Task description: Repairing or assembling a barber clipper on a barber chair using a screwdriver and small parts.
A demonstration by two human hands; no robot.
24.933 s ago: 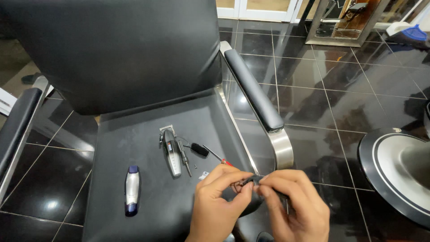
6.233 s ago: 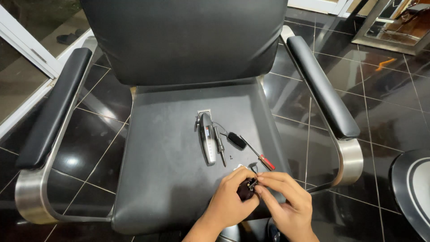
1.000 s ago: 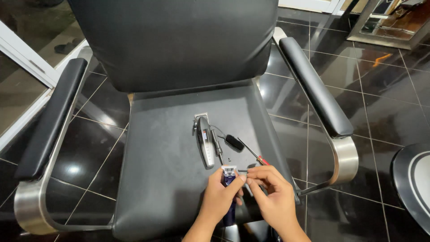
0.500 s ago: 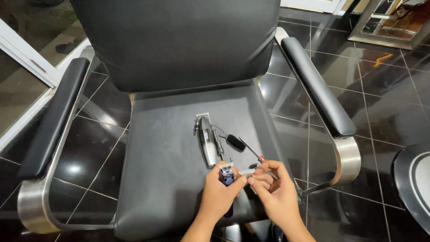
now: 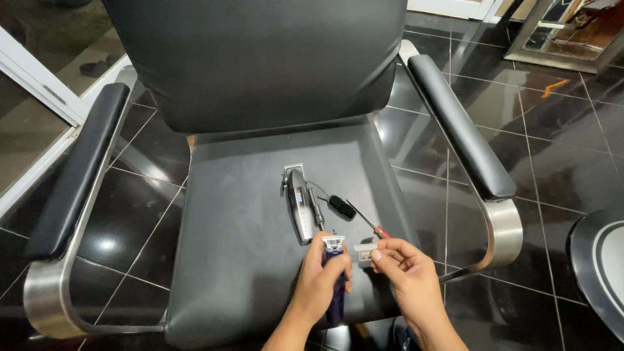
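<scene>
On the black leather barber chair seat [image 5: 247,221], left hand [image 5: 323,279] fingers wrapped around a blue hair trimmer [image 5: 335,270], upright; right hand [image 5: 406,273] fingertips pinch a small silver blade piece [image 5: 364,251] just beside it; silver clipper [image 5: 299,205] and red-handled screwdriver [image 5: 368,222] lie behind.

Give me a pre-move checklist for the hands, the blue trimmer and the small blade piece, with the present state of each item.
1. Left hand grips the blue trimmer around its body: ok.
2. Trimmer head points up, away from the person: ok.
3. Right hand pinches the small blade piece at its fingertips: ok.
4. Blade piece seated on the trimmer: not ok, they are apart.
5. Red-handled screwdriver lies on the chair seat, close to the right hand: ok.
6. Screws present: cannot tell.
</scene>
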